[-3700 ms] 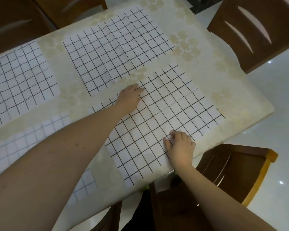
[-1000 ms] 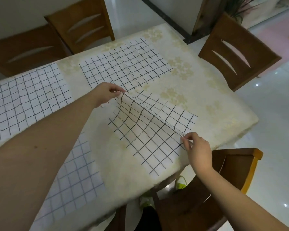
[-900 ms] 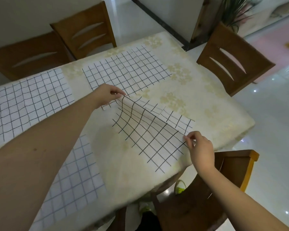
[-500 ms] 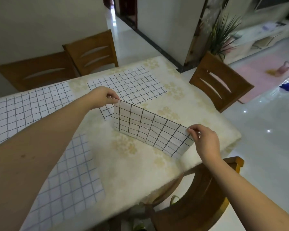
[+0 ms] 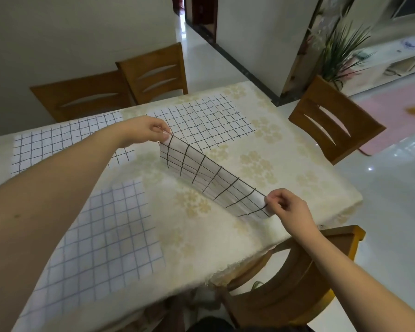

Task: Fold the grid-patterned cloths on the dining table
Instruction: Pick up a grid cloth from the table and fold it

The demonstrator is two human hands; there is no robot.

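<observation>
A white cloth with a black grid [image 5: 209,180] hangs doubled over, stretched above the dining table [image 5: 285,168]. My left hand [image 5: 146,131] pinches its far top corners and my right hand [image 5: 289,208] pinches its near top corners. The lower edge of the cloth just reaches the tablecloth. Three more grid cloths lie flat: one black-lined at the far side [image 5: 206,123], one at the far left [image 5: 58,144], and a blue-lined one at the near left [image 5: 106,238].
Wooden chairs stand around the table: two at the far side [image 5: 153,73], one on the right [image 5: 331,125], one at the near edge under my right arm [image 5: 297,279]. A potted plant [image 5: 340,49] stands beyond the right chair. The floor is glossy white.
The cloth lay flat under both hands. Since then I have folded it in half, lifted it off the table and pulled it taut between my hands. My head has tipped up.
</observation>
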